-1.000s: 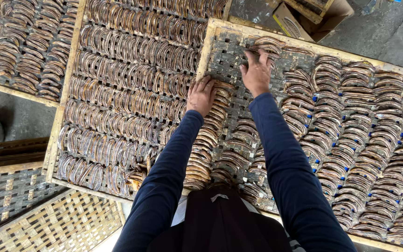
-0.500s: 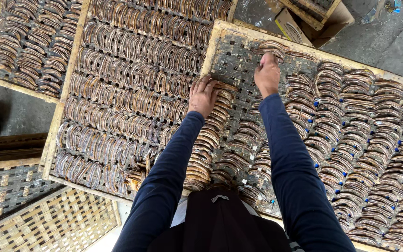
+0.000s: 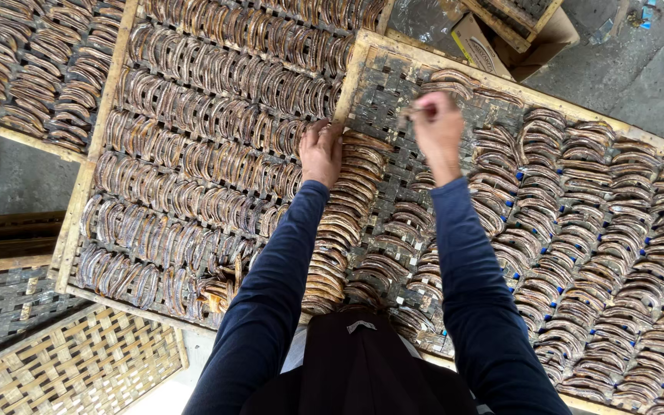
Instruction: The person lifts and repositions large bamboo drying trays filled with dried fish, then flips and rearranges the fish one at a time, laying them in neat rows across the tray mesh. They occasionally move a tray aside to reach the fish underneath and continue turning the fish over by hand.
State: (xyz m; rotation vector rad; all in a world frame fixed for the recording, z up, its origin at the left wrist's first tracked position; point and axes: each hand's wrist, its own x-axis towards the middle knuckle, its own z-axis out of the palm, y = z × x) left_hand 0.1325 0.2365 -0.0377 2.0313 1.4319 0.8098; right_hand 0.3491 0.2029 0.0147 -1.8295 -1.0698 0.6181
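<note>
Rows of curved, brown dried fish (image 3: 363, 165) lie on a woven bamboo tray (image 3: 393, 77) with a wooden frame. My left hand (image 3: 320, 150) rests flat on the top of the leftmost fish column, at the tray's left edge. Farther up the same tray, my right hand (image 3: 438, 127) is lifted and pinches a small curved fish (image 3: 416, 110) at its fingertips, above a bare patch of weave. Both arms wear dark blue sleeves.
A second full tray (image 3: 86, 192) lies to the left, partly under the first, and a third (image 3: 9, 131) sits at far left. Empty woven trays (image 3: 71, 369) are stacked at lower left. A cardboard box (image 3: 501, 38) stands on the concrete floor at the top.
My right hand has lifted off the tray's upper rows and now pinches a fish. The left hand stays on the left column. The view has shifted slightly.
</note>
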